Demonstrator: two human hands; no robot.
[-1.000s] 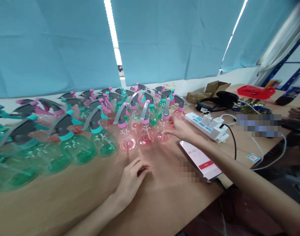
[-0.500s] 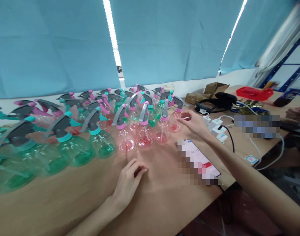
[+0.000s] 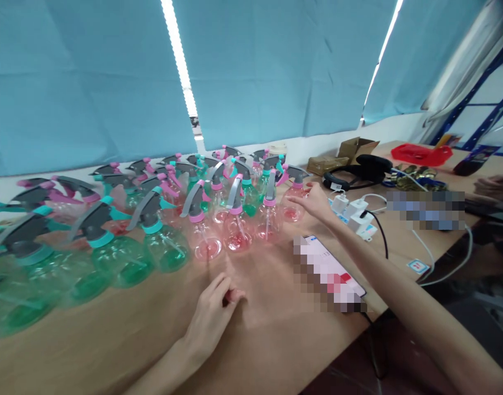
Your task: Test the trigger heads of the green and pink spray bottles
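My left hand (image 3: 215, 304) rests on the table with its fingers curled in, and nothing shows in it. My right hand (image 3: 315, 204) is at the right end of the front pink bottles, its thumb across the front of a clear pink spray bottle (image 3: 291, 213) and its fingers at that bottle's right side. This bottle has a grey trigger head with a pink collar and stands upright. Beside it stand more pink spray bottles (image 3: 268, 224), and to the left are green spray bottles (image 3: 166, 249) with turquoise collars. Several more crowd behind them.
A lit phone (image 3: 331, 269) lies on the table (image 3: 272, 334) below my right forearm. White chargers (image 3: 358, 214) with cables, headphones (image 3: 369, 171), a cardboard box (image 3: 356, 149) and a red tray (image 3: 420, 155) are to the right. Another person's hand (image 3: 494, 189) is at the far right.
My right hand has moved left onto the pink bottle, the thumb now overlapping its front. The left hand stays on the table. The camera view has shifted slightly.
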